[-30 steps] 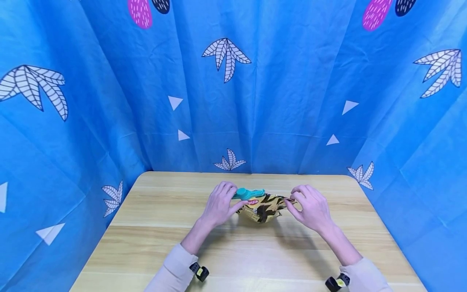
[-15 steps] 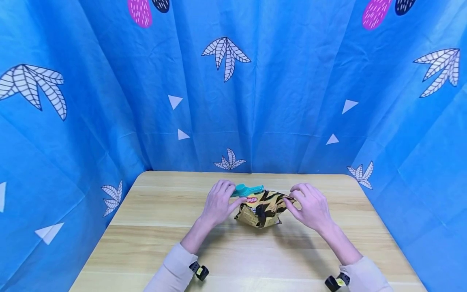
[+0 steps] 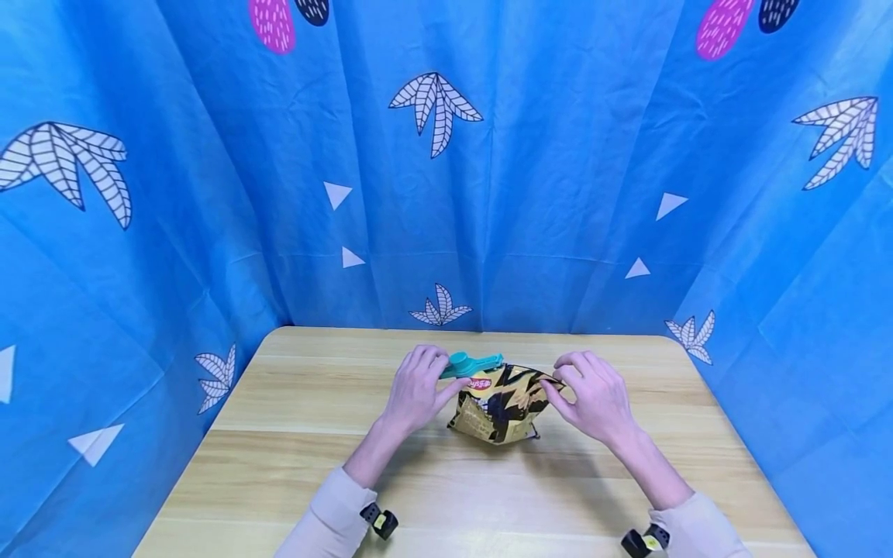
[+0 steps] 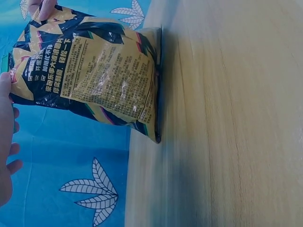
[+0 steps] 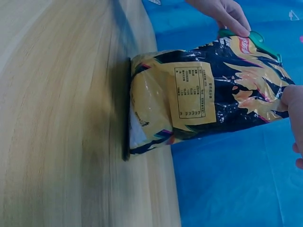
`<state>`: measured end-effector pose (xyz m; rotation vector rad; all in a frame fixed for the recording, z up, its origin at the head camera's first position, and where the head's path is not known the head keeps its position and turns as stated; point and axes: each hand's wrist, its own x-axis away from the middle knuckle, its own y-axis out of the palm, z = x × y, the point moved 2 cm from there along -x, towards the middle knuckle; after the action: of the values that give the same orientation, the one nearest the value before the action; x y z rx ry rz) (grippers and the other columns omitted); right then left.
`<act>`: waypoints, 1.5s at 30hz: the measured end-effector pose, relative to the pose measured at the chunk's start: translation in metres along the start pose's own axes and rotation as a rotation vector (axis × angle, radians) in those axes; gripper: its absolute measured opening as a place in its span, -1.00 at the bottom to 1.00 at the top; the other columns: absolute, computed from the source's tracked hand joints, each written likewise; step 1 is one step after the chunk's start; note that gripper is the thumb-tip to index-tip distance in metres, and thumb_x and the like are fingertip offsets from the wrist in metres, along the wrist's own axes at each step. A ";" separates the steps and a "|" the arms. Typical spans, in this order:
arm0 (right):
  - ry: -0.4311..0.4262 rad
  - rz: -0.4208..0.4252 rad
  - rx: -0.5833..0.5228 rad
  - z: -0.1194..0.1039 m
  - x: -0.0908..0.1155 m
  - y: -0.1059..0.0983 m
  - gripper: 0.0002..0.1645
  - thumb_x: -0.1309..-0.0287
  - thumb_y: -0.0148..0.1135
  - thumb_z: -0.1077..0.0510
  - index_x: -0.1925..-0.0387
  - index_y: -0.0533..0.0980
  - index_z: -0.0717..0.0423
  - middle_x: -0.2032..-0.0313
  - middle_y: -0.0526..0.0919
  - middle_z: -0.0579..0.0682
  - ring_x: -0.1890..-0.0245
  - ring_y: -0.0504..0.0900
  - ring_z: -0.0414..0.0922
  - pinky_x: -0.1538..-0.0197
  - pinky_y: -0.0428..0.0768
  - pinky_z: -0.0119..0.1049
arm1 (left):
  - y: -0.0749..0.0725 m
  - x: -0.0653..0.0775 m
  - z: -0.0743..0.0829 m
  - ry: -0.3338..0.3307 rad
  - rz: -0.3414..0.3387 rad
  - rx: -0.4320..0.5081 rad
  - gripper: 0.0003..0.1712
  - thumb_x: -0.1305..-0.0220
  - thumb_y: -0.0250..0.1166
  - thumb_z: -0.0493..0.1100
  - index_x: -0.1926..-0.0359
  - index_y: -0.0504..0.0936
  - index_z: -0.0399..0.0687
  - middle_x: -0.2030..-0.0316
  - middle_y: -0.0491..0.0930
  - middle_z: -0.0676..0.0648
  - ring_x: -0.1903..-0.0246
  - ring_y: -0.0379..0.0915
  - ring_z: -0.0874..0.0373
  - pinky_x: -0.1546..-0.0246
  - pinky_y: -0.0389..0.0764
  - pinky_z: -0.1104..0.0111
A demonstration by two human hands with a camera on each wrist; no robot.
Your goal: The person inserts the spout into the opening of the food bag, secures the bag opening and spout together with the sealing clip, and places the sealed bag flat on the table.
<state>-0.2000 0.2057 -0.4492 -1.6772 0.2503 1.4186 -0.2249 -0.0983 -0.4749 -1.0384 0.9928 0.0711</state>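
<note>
A gold and black snack bag (image 3: 497, 411) with a red logo is held up between both hands, its bottom low over the table. My left hand (image 3: 418, 385) pinches its top left corner, thumb on the front, together with a teal bag clip (image 3: 481, 363) that has a round cap. The clip's long arm lies along the bag's top edge, reaching about halfway across. At the top right corner my right hand (image 3: 593, 395) pinches the bag between thumb and fingers. Printed text covers the bag's lower part (image 4: 111, 78) in the left wrist view.
The bag is over the far half of a light wooden table (image 3: 314, 457). Blue curtains (image 3: 544, 194) with leaf prints close off the back and both sides. A small black camera (image 3: 380, 521) is strapped on each wrist.
The bag's lower part has dropped and unfolded, so more of its front shows. The clip has tipped up slightly along the top edge. Both hands stay almost in place.
</note>
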 end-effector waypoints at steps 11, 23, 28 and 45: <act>-0.008 -0.024 0.003 -0.005 -0.005 -0.004 -0.52 -0.47 0.12 -0.17 0.45 0.61 0.06 0.32 0.72 0.01 0.38 0.65 -0.02 0.47 0.59 -0.15 | -0.004 0.001 0.002 -0.010 0.006 0.003 -0.20 -0.52 -0.14 0.48 0.13 0.66 -0.11 0.10 0.70 -0.11 0.04 0.60 -0.01 -0.05 0.69 0.14; -0.013 0.000 -0.001 -0.010 -0.007 -0.004 -0.60 -0.38 0.18 -0.12 0.46 0.61 0.05 0.33 0.72 0.00 0.38 0.65 -0.02 0.49 0.56 -0.17 | -0.009 0.004 0.005 -0.016 0.001 -0.010 -0.13 -0.53 -0.26 0.51 0.18 0.65 -0.11 0.11 0.71 -0.12 0.05 0.61 -0.01 -0.04 0.69 0.12; -0.017 0.011 0.001 -0.011 -0.006 -0.003 -0.57 -0.40 0.17 -0.13 0.48 0.61 0.05 0.33 0.72 -0.01 0.39 0.63 -0.04 0.51 0.54 -0.19 | -0.010 0.005 0.005 -0.012 -0.009 -0.018 -0.15 -0.53 -0.24 0.51 0.19 0.65 -0.09 0.12 0.71 -0.11 0.05 0.61 -0.01 -0.05 0.69 0.12; 0.033 -0.053 0.010 -0.007 0.000 0.002 -0.49 -0.46 0.11 -0.19 0.43 0.61 0.10 0.33 0.72 0.03 0.37 0.65 -0.02 0.47 0.59 -0.17 | -0.004 0.009 0.001 -0.046 -0.020 -0.012 -0.18 -0.55 -0.20 0.49 0.17 0.66 -0.10 0.13 0.70 -0.11 0.06 0.59 0.00 -0.05 0.69 0.11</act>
<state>-0.1963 0.1993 -0.4511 -1.6880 0.2294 1.3497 -0.2170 -0.1027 -0.4784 -1.0533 0.9415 0.0839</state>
